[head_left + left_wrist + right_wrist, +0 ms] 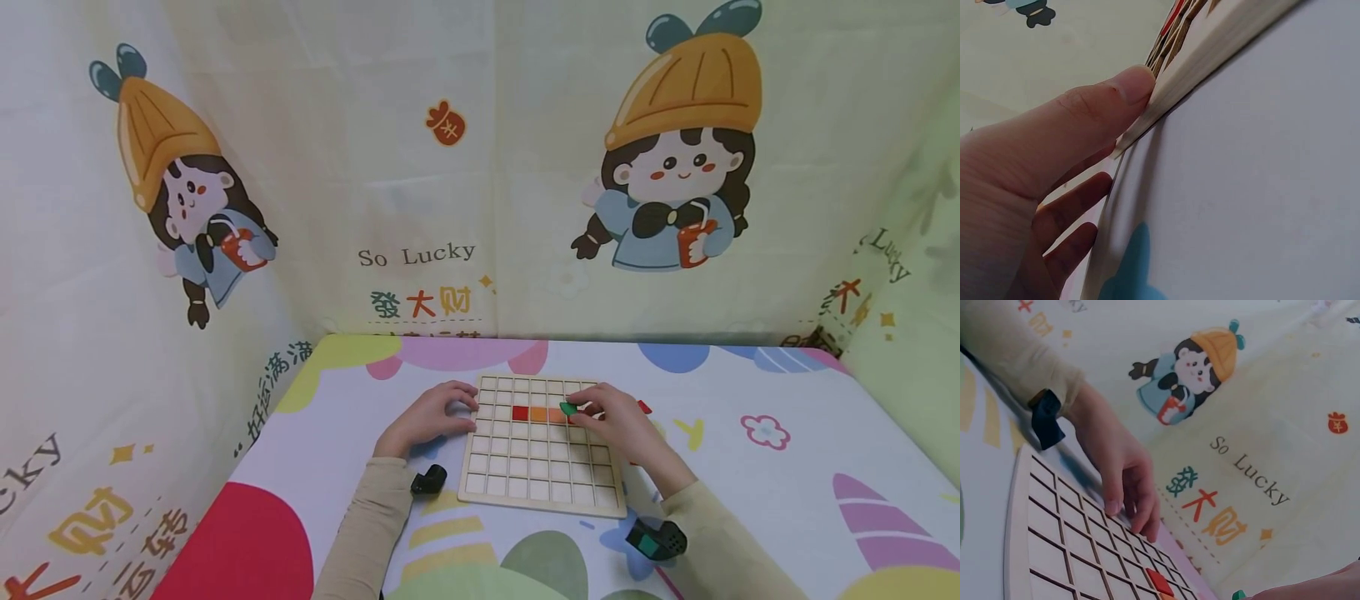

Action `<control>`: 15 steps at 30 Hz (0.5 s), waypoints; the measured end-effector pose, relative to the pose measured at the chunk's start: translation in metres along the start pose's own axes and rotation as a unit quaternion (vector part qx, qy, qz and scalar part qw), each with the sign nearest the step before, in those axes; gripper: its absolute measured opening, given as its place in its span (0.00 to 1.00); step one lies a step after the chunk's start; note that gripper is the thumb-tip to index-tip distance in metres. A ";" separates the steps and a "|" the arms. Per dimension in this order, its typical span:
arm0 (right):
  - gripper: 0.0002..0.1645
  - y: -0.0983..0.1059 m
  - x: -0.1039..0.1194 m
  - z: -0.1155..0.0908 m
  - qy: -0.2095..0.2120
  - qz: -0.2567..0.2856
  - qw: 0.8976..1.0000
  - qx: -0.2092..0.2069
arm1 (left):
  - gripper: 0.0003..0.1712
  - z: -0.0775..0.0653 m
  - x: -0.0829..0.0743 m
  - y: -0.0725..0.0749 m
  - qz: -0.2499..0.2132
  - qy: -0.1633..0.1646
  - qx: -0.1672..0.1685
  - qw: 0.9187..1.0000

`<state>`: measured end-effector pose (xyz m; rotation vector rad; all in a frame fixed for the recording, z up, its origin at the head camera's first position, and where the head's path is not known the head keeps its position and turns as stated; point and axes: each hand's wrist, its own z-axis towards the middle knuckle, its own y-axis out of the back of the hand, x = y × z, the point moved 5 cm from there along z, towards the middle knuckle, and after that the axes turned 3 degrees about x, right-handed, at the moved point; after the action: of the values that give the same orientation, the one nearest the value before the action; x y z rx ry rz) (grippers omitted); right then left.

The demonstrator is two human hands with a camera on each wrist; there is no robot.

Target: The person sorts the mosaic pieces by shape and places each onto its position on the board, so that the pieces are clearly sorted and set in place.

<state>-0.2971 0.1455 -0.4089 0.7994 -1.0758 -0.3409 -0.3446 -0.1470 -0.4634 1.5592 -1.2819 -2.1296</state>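
A pale wooden grid board lies on the table. In one row sit a red square tile and an orange tile, with further orange-red ones running under my right hand. That hand pinches a small green piece between thumb and fingers, over the row's right end. The piece peeks out at the bottom of the right wrist view. At the board's left edge, my left hand rests thumb and fingertips against the side. Its thumb touches the wooden edge in the left wrist view, other fingers spread apart.
Right of the board, a small red piece shows past my right hand, which partly covers that area. A patterned cloth covers the table. Printed curtains stand behind and at both sides. Each wrist wears a small black device.
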 end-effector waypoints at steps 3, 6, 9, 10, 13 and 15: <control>0.15 -0.005 -0.001 0.003 -0.009 -0.001 1.000 0.003 | 0.13 0.000 0.000 0.000 0.000 -0.001 0.001 1.000; 0.14 -0.010 -0.001 0.007 -0.011 -0.006 1.000 0.008 | 0.12 -0.001 0.000 0.000 0.000 0.001 0.003 1.000; 0.14 -0.014 0.000 0.010 -0.010 -0.009 1.000 0.011 | 0.13 -0.001 0.000 0.000 -0.001 0.004 0.002 1.000; 0.14 -0.015 0.001 0.010 -0.010 -0.011 1.000 0.011 | 0.13 -0.001 0.000 0.000 0.000 0.006 0.002 1.000; 0.14 -0.017 0.002 0.012 -0.014 -0.015 1.000 0.010 | 0.13 -0.001 -0.001 0.000 -0.002 0.007 0.001 1.000; 0.15 -0.019 0.002 0.014 -0.020 -0.016 1.000 0.011 | 0.13 -0.001 -0.001 0.000 -0.001 0.007 0.001 1.000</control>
<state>-0.3059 0.1257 -0.4178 0.8337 -1.1058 -0.3739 -0.3434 -0.1468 -0.4625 1.5729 -1.2791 -2.1155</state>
